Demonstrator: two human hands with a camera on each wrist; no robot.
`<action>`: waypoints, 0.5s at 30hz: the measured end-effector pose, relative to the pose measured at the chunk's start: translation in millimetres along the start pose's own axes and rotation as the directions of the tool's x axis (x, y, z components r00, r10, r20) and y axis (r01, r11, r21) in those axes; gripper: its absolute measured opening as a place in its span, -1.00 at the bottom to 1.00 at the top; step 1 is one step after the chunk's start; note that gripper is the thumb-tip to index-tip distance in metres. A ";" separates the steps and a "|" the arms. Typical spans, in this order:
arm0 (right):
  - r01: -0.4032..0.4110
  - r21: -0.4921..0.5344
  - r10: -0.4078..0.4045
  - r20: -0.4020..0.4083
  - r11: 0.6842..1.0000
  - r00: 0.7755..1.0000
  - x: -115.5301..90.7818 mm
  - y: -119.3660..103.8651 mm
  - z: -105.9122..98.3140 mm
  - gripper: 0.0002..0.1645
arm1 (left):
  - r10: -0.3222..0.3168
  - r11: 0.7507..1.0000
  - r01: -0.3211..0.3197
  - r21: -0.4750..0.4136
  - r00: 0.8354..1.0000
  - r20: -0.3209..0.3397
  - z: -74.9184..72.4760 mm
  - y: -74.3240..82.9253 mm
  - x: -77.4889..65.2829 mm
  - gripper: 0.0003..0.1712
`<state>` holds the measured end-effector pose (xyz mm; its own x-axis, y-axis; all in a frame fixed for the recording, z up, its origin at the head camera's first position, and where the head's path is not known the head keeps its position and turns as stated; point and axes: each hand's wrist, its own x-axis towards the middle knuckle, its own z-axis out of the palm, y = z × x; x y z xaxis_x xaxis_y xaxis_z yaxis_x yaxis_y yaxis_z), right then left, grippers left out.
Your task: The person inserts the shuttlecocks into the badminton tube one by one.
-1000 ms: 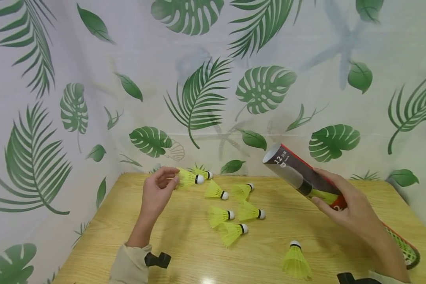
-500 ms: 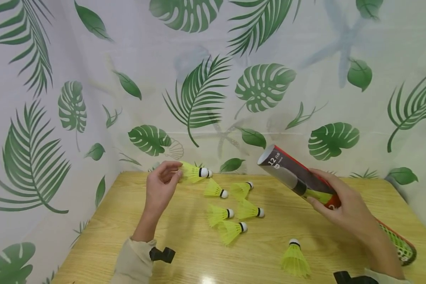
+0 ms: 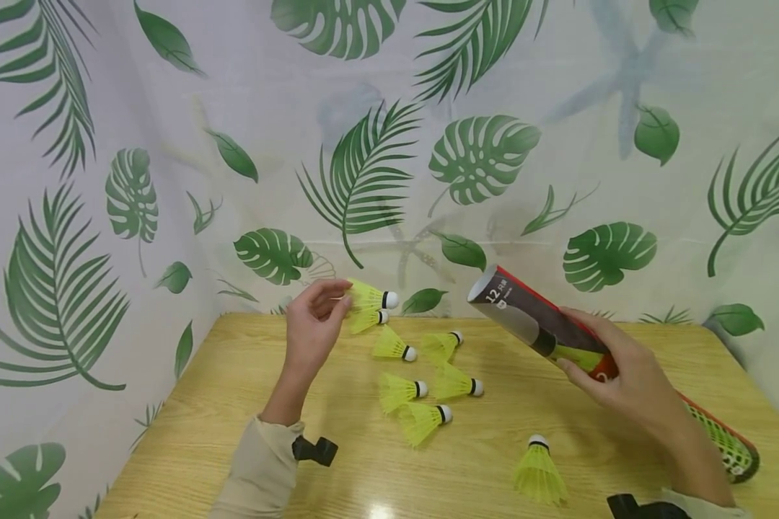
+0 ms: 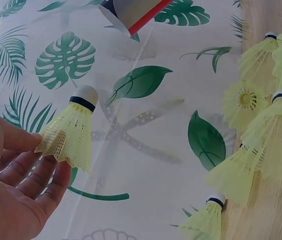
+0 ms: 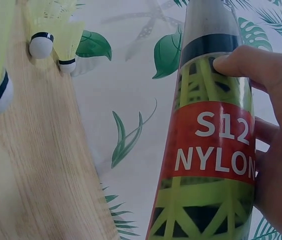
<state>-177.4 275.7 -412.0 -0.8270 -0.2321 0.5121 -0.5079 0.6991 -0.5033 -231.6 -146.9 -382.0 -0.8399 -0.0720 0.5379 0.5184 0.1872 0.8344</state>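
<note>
My left hand (image 3: 316, 322) pinches a yellow shuttlecock (image 3: 368, 295) by the rim of its skirt, its white cork pointing right. In the left wrist view the thumb and fingers hold the skirt edge of this shuttlecock (image 4: 71, 125), cork upward. Around a tilted shuttlecock tube (image 3: 545, 324) curl the fingers of my right hand (image 3: 630, 378). The tube's raised end faces left toward the shuttlecock, some way apart from it. The right wrist view shows a red "S12 NYLON" band on the tube (image 5: 211, 140), with yellow-green netting patterns below it.
Several yellow shuttlecocks (image 3: 422, 425) lie in a loose group mid-table, corks mostly to the right. Another single shuttlecock (image 3: 539, 472) lies nearer the front. The wooden table (image 3: 188, 425) meets a leaf-patterned cloth wall (image 3: 376, 79) at the back.
My left hand has moved right and slightly up with the shuttlecock, now above one lying at the back. The tube in my right hand has shifted slightly left.
</note>
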 end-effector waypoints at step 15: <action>0.028 -0.002 -0.028 0.002 1.000 1.000 1.2 -3.9 1.6 -0.01 | 0.059 0.998 -0.058 -0.015 0.997 0.041 22.7 14.3 12.7 -0.82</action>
<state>-176.8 271.7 -410.5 -0.8127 -0.2530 0.5249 -0.5305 0.6939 -0.4869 -238.5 -122.9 -366.0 -0.8138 -0.0208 0.5808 0.5688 0.1763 0.8034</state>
